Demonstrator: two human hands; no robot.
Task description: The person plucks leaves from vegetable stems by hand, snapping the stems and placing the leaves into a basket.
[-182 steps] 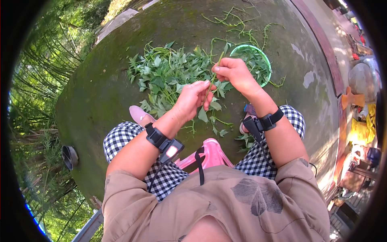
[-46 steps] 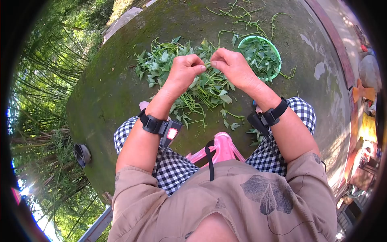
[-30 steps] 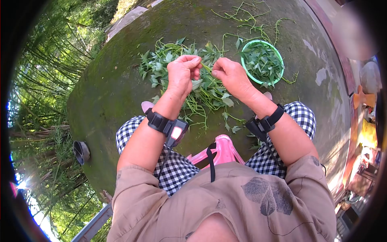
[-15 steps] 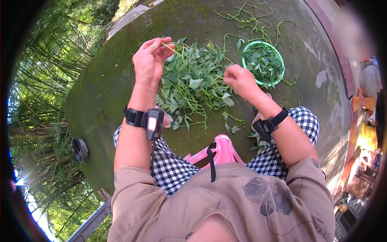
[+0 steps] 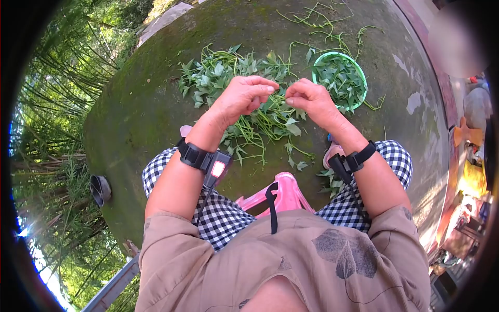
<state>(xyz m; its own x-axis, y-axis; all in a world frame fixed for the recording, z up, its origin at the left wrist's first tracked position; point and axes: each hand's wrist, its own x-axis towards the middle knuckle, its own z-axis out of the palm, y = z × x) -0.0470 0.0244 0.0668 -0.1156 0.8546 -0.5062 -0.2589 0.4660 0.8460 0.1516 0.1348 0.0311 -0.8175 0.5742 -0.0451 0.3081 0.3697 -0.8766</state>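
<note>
My left hand [image 5: 245,96] hovers over a heap of leafy green stems [image 5: 254,125], thumb and fingers closed in a pinch; what lies between them, if anything, is too small to make out. Facing it, my right hand [image 5: 312,100] is also pinched, with a bit of green stem at its fingertips. A narrow gap separates the two sets of fingertips. The heap spreads on the ground beneath and beyond both hands. Just right of my right hand stands a light green basket [image 5: 365,86] holding picked leaves [image 5: 340,78].
Bare trailing stems [image 5: 338,36] lie on the mossy concrete [image 5: 140,109] beyond the basket. A pink plastic stool [image 5: 286,192] is between my legs. A dark pot-like object [image 5: 100,190] stands at the left edge, near green plants. Assorted items crowd the right edge.
My left hand has let go of the stem it held at the far left and come right, close to my right hand. Leaves now spread farther left on the heap.
</note>
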